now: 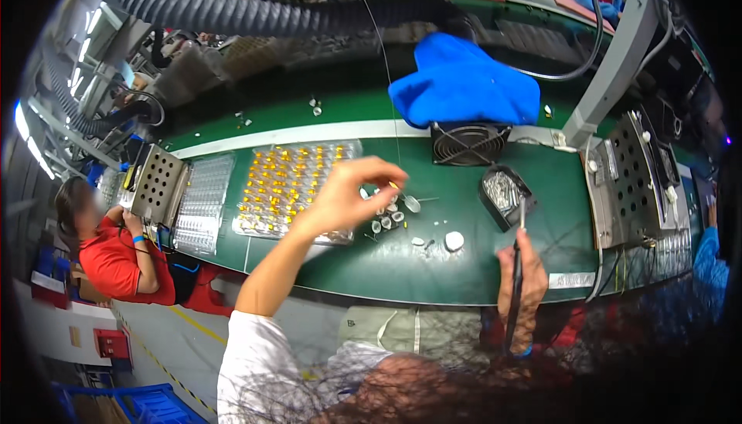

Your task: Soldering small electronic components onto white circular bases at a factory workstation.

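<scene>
My left hand is closed in a pinch above the bench, right of a clear tray with rows of small yellow-tipped parts. A thin solder wire hangs from above down to its fingertips. Under and beside those fingers lie several small white-and-clear round parts. My right hand grips a soldering iron by its dark handle. Its metal tip points at a black open holder filled with silvery shavings; I cannot tell whether they touch.
A small black fan stands behind, under a blue cloth. Perforated metal boxes flank the bench, one at right and one at left. A round white piece lies near the front. A person in red works at far left.
</scene>
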The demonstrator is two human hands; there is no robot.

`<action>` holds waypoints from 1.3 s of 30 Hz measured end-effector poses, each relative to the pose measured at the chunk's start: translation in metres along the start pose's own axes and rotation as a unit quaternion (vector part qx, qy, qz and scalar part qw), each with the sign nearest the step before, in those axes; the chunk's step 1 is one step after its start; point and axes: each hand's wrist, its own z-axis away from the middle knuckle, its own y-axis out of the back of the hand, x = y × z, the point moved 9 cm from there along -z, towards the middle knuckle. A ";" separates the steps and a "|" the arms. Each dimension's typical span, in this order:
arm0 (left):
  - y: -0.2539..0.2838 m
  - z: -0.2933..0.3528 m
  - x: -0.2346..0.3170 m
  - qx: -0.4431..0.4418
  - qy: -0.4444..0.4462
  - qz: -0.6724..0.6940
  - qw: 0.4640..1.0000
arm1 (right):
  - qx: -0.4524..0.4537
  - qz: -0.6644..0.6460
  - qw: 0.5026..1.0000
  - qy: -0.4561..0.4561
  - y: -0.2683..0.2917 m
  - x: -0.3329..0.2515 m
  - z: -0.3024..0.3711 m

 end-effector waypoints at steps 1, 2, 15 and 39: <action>0.021 -0.005 -0.017 0.028 0.010 -0.008 1.000 | -0.002 -0.015 1.000 0.015 -0.006 -0.008 0.001; 0.034 -0.018 -0.031 0.038 0.032 -0.014 0.999 | -0.011 -0.027 0.999 0.016 -0.012 -0.010 0.005; 0.192 -0.092 -0.250 0.216 0.197 -0.419 0.859 | -0.015 -0.082 0.996 0.017 -0.033 -0.012 0.019; 0.109 -0.170 -0.220 0.123 0.103 -0.429 0.889 | -0.003 -0.050 0.999 -0.002 -0.019 -0.026 0.016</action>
